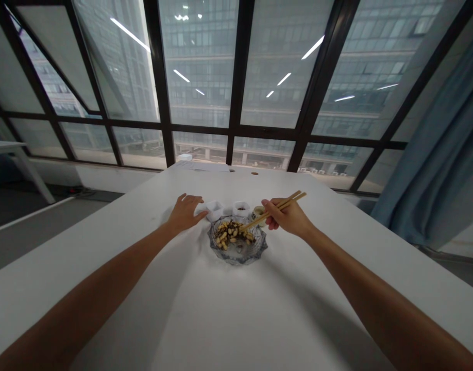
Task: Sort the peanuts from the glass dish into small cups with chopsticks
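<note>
A pair of wooden chopsticks (289, 201) is held in my right hand (285, 215), their tips down among the pale and dark pieces (229, 233) in a clear glass bowl (240, 257). The pieces look like peanuts or beans mixed with dark bits, and they lie mostly in the bowl's left and back part. Left of the bowl, my left hand (185, 212) has its fingers apart, the thumb near a small white cup (214, 209). Behind the bowl stands a second white cup (240, 208) with something dark in it. A yellowish round container (258, 214) sits partly hidden by my right hand.
The white table (236, 319) reaches toward the windows. Papers (205, 167), a small white box (184, 157) and a brown round object (254, 173) lie at its far end. A blue curtain (433, 154) hangs at the right; another table (12, 146) stands at the left.
</note>
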`<state>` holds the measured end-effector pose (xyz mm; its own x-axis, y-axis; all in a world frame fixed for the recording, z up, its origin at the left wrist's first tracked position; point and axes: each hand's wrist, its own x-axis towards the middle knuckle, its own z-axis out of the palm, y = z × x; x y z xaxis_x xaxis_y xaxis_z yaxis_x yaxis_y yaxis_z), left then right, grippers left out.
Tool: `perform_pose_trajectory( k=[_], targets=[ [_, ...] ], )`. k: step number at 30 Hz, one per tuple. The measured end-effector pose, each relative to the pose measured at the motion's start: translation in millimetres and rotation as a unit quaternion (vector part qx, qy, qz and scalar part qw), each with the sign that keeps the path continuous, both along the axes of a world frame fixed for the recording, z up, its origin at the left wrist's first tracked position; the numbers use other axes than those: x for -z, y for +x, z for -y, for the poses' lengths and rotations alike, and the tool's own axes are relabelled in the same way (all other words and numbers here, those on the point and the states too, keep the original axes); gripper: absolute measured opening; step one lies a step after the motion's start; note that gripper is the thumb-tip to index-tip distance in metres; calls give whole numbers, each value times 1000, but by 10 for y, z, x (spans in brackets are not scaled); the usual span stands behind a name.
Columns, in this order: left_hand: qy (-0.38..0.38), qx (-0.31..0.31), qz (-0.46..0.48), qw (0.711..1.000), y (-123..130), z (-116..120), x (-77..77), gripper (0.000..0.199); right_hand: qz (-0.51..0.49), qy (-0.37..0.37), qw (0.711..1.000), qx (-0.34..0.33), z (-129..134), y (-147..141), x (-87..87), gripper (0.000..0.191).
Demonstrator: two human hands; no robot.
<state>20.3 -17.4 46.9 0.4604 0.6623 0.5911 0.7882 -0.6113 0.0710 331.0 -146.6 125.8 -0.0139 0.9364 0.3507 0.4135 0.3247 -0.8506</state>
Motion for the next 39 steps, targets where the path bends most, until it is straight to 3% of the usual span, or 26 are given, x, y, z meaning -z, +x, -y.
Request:
perform_pose_trajectory(
  k=[4,9,15,25,32,39],
  targets=[
    [24,-5,49,999,-150,10,62,32,-13,34,999,36,101,36,44,55],
    [45,-56,119,990,-214,0,172,36,-1,53,998,45,209,16,137,54],
    [8,-105,186,977,-255,-41,243,50,-2,62,997,44,165,-26,246,53],
    [-14,-107,213,971,-234,-41,258,51,9,52,998,19,164,-31,306,48],
    [-44,-109,245,962,-266,-116,351,60,-127,56,988,72,96,63,337,52],
    [-124,-115,299,939,-263,-151,398,75,-295,15,948,122,126,123,791,54]
  ],
)
